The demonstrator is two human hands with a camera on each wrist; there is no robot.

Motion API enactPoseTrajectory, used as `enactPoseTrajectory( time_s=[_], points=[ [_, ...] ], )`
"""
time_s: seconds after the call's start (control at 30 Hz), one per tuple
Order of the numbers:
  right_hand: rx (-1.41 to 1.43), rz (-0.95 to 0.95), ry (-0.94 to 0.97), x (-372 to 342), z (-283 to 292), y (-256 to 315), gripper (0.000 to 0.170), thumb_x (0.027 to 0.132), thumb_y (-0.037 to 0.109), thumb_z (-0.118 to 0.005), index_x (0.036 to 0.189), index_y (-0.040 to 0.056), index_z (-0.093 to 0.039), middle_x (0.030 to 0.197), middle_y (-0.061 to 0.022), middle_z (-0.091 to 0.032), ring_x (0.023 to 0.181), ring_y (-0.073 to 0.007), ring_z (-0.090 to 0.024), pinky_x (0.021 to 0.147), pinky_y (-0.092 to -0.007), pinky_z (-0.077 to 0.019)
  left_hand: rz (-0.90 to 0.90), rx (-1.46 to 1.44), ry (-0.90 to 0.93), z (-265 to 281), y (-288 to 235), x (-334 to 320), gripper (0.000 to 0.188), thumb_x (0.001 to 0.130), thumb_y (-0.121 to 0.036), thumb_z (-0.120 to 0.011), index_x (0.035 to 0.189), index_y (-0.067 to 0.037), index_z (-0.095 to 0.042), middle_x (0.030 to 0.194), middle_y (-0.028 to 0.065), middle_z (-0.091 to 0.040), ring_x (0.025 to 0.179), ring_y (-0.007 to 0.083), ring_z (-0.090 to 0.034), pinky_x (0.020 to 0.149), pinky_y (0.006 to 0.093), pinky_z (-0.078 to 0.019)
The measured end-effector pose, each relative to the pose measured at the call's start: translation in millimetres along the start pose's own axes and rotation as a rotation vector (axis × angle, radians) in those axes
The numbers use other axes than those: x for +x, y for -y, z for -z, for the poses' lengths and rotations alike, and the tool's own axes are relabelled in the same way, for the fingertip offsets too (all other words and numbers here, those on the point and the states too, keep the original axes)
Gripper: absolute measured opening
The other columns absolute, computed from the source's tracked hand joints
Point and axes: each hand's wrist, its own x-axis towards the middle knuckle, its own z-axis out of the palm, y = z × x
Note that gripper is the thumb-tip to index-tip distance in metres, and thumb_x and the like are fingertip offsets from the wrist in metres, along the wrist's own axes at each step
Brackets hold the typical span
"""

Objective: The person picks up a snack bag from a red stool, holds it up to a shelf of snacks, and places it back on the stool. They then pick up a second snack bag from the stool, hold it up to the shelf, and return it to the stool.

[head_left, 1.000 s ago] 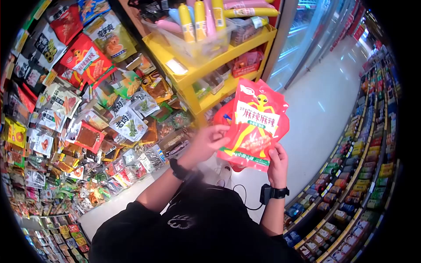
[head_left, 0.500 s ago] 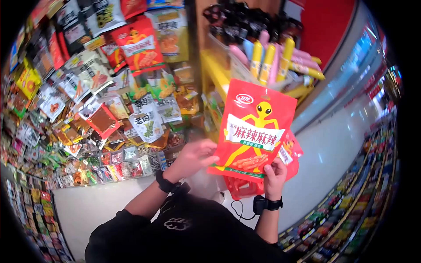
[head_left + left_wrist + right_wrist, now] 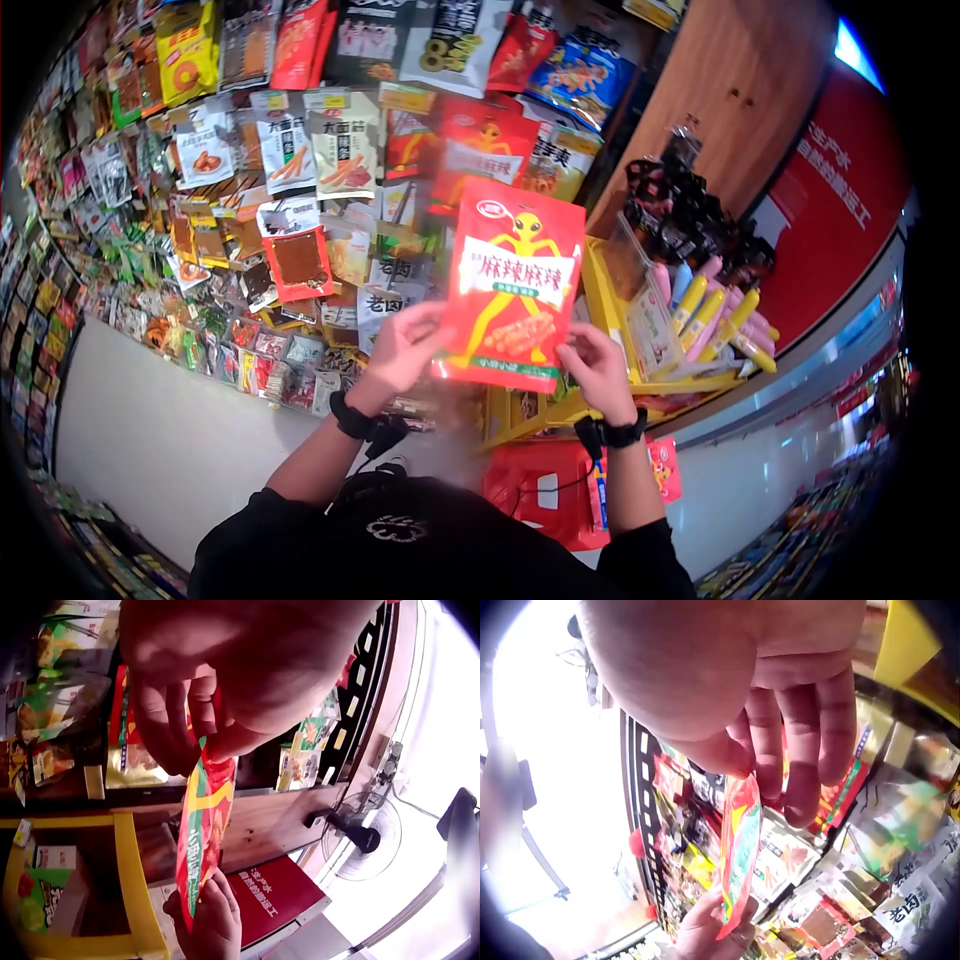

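A red snack packet [image 3: 515, 290] with a yellow cartoon figure is held upright, its printed front facing the head camera. My left hand [image 3: 410, 345] pinches its lower left edge between thumb and fingers. At the lower right edge, my right hand [image 3: 597, 372] grips it the same way. The left wrist view shows the packet edge-on [image 3: 201, 832], with the right hand [image 3: 210, 922] at its far end. From the right wrist, the thumb and fingers close on the near edge of the packet [image 3: 740, 840], and the left hand [image 3: 712, 922] holds the opposite side.
A rack of hanging snack packets [image 3: 345, 150] fills the left and front, with similar red packets [image 3: 490, 130] behind the held one. To the right, a yellow shelf [image 3: 600, 290] carries a clear bin [image 3: 640, 330] of sausages. A red basket [image 3: 540, 480] with packets is below.
The head view has turned toward the rack, and the packet now appears in front of the hanging packets. The left hand has gone from loose beside the packet to pinching its edge.
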Motion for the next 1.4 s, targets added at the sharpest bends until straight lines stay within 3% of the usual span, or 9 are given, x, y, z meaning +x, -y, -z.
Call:
enactPoseTrajectory(
  time_s=[0.17, 0.33, 0.43, 0.53, 0.67, 0.83, 1.07, 1.2, 1.4],
  points=[
    [-0.044, -0.012, 0.201, 108, -10, -10, 0.023, 0.099, 0.005, -0.066, 0.121, -0.0004, -0.062, 0.101, 0.0002, -0.068, 0.083, -0.0055, -0.064, 0.072, -0.0224, -0.0534, -0.085, 0.096, -0.160, 34, -14, 31, 0.041, 0.097, -0.004, -0.069, 0.135, 0.005, -0.058, 0.123, 0.0118, -0.070, 0.110, 0.0149, -0.068, 0.096, 0.0296, -0.0559],
    [-0.040, 0.036, 0.267, 181, -21, -27, 0.022, 0.100, 0.007, -0.065, 0.121, -0.0007, -0.062, 0.098, 0.0008, -0.069, 0.081, -0.0040, -0.065, 0.067, -0.0202, -0.0529, -0.110, -0.044, -0.208, 55, -13, 64, 0.035, 0.100, -0.006, -0.066, 0.133, 0.004, -0.061, 0.110, 0.0052, -0.072, 0.093, 0.0065, -0.066, 0.071, 0.0194, -0.0488],
    [-0.037, -0.002, 0.238, 186, -19, -33, 0.023, 0.100, 0.007, -0.065, 0.122, -0.0007, -0.061, 0.096, 0.0014, -0.068, 0.077, -0.0040, -0.065, 0.064, -0.0197, -0.0522, -0.141, -0.073, -0.198, 54, -14, 81, 0.033, 0.100, -0.005, -0.065, 0.132, 0.004, -0.061, 0.110, 0.0045, -0.072, 0.091, 0.0049, -0.065, 0.068, 0.0174, -0.0456],
    [0.017, 0.016, 0.173, 177, -8, -29, 0.021, 0.100, 0.007, -0.065, 0.119, -0.0004, -0.060, 0.091, 0.0013, -0.067, 0.060, -0.0064, -0.062, 0.053, -0.0209, -0.0476, -0.109, -0.042, -0.119, 59, -3, 102, 0.038, 0.100, -0.007, -0.064, 0.137, 0.002, -0.058, 0.114, 0.0063, -0.070, 0.101, 0.0104, -0.069, 0.074, 0.0215, -0.0592],
    [0.076, 0.018, 0.061, 180, 6, -38, 0.021, 0.100, 0.006, -0.064, 0.118, -0.0022, -0.059, 0.089, -0.0011, -0.066, 0.052, -0.0095, -0.061, 0.047, -0.0231, -0.0473, -0.140, 0.105, -0.121, 45, -1, 130, 0.038, 0.100, -0.007, -0.065, 0.136, 0.001, -0.059, 0.115, 0.0055, -0.070, 0.103, 0.0100, -0.068, 0.076, 0.0215, -0.0581],
    [0.151, 0.057, -0.057, 188, 14, -43, 0.027, 0.101, 0.005, -0.062, 0.126, -0.0046, -0.057, 0.090, -0.0038, -0.068, 0.051, -0.0119, -0.062, 0.049, -0.0243, -0.0493, -0.164, 0.039, -0.095, 44, 7, 167, 0.036, 0.099, -0.002, -0.065, 0.134, 0.006, -0.059, 0.119, 0.0101, -0.071, 0.107, 0.0132, -0.068, 0.095, 0.0268, -0.0536],
    [0.114, 0.123, 0.076, 197, 13, -53, 0.062, 0.097, 0.002, -0.066, 0.154, 0.0023, -0.042, 0.125, -0.0068, -0.064, 0.092, -0.0093, -0.067, 0.076, -0.0238, -0.0566, -0.313, 0.031, -0.153, 55, 15, 191, 0.035, 0.099, -0.002, -0.066, 0.132, 0.007, -0.060, 0.123, 0.0115, -0.070, 0.110, 0.0145, -0.067, 0.096, 0.0283, -0.0535],
    [0.075, 0.039, 0.154, 195, 13, -49, 0.075, 0.095, 0.002, -0.067, 0.162, 0.0067, -0.031, 0.142, -0.0099, -0.053, 0.100, -0.0098, -0.066, 0.082, -0.0260, -0.0562, -0.293, 0.035, -0.176, 62, 22, 194, 0.033, 0.099, -0.002, -0.067, 0.130, 0.007, -0.061, 0.123, 0.0114, -0.069, 0.111, 0.0154, -0.066, 0.097, 0.0292, -0.0529],
    [0.080, 0.052, 0.196, 190, 7, -37, 0.077, 0.096, 0.000, -0.064, 0.163, 0.0100, -0.027, 0.142, -0.0097, -0.053, 0.106, -0.0121, -0.068, 0.084, -0.0281, -0.0576, -0.312, 0.014, -0.172, 70, 31, 195, 0.032, 0.099, -0.001, -0.066, 0.129, 0.008, -0.061, 0.122, 0.0112, -0.069, 0.112, 0.0149, -0.066, 0.097, 0.0287, -0.0522]
  ],
)
